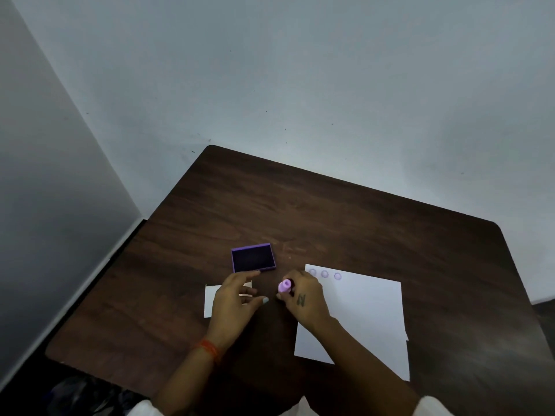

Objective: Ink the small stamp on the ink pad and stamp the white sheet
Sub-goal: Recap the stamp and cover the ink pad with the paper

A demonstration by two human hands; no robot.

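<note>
A small pink-purple stamp is gripped by my right hand, just left of the white sheet and over the bare table. The sheet carries three faint round purple prints along its top left edge. An open purple ink pad with a dark inked face lies a little beyond and to the left of the stamp. My left hand hovers with fingers spread just in front of the ink pad, over a small white card, holding nothing.
The dark wooden table stands against a pale wall, with its left edge near a grey wall corner. An orange band circles my left wrist. A dark bag lies on the floor at the lower left.
</note>
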